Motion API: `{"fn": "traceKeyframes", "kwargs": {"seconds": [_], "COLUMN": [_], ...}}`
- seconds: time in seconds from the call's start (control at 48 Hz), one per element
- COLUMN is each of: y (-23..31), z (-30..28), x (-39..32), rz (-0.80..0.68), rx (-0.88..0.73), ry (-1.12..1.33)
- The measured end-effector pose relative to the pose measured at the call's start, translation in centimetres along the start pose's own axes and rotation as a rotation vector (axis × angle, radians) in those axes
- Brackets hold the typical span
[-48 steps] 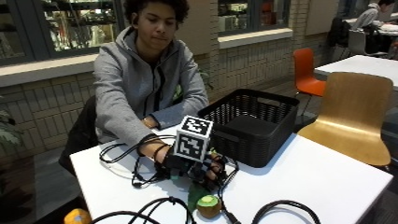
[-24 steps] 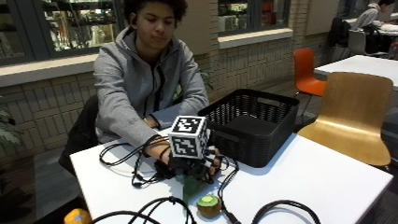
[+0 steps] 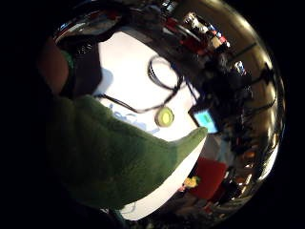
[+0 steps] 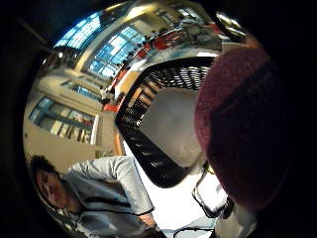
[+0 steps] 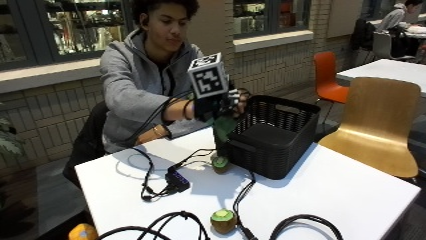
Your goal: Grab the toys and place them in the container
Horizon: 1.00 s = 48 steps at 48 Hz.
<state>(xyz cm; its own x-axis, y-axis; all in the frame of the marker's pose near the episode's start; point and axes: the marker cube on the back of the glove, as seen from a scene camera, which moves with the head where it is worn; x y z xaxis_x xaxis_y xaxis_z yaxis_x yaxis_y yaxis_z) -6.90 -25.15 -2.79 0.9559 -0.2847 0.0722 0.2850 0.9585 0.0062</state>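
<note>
While raised beside the black basket (image 5: 279,137), gloved right hand (image 5: 216,105) grips green plush toy (image 5: 223,127); two kiwi-like toys (image 5: 223,220) on white table (image 5: 333,190).

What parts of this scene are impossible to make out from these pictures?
- Gloved right hand: its fingers on the green toy are too small and dark in the outside view.
- Black basket: in the outside view the near wall hides part of the floor.
- Maroon shape: fills the thumb side view; unclear what it is.
- Orange toy: cut off by the picture's edge.
</note>
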Motion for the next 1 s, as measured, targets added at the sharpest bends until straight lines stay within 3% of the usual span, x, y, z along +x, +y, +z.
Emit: {"fn": "traceKeyframes", "kwargs": {"seconds": [0.188,0.417,0.709,0.813,0.917,1.0], "y": [-8.3,-12.2,-11.1,-10.6,-10.1,-8.3], "z": [0.9,5.7,7.2,5.9,4.4,2.4], "x": [-10.4,-16.3,-15.0,-14.2,-11.4,-8.3], "rz": [-0.124,-0.251,-0.164,-0.120,0.069,0.037], "rx": [-0.054,-0.174,-0.448,-0.398,-0.332,-0.315], "ry": [0.055,0.065,0.181,0.138,0.285,0.264]}}
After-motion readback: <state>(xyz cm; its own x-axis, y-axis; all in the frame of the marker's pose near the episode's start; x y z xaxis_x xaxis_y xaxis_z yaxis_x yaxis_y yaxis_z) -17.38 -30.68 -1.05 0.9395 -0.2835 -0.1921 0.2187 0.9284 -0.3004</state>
